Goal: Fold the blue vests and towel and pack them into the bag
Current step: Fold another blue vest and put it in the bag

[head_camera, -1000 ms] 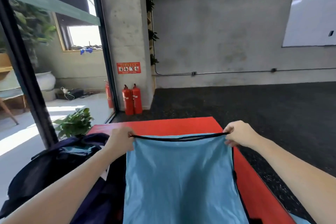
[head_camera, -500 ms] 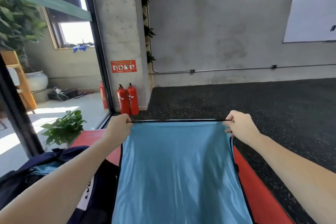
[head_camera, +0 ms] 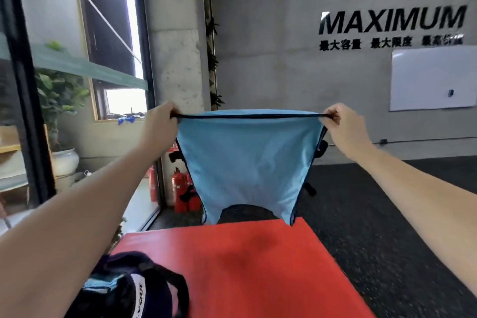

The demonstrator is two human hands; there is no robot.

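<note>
A light blue vest (head_camera: 247,162) with dark trim hangs in the air in front of me, stretched flat by its hem. My left hand (head_camera: 161,124) pinches the left corner of that edge, and my right hand (head_camera: 340,124) pinches the right corner. The vest's shoulder straps dangle just above the far end of the red mat (head_camera: 245,266). A dark navy bag (head_camera: 134,289) lies open at the mat's near left, with some light blue cloth (head_camera: 96,283) showing inside it.
Red fire extinguishers (head_camera: 180,193) stand by the concrete pillar behind the vest. A glass wall with potted plants (head_camera: 59,100) runs along the left. Dark speckled floor (head_camera: 387,214) spreads to the right, and a whiteboard (head_camera: 433,77) hangs on the far wall.
Both hands have raised the vest from lying over the mat to hanging at arm's length. My view has tilted upward, uncovering the red mat.
</note>
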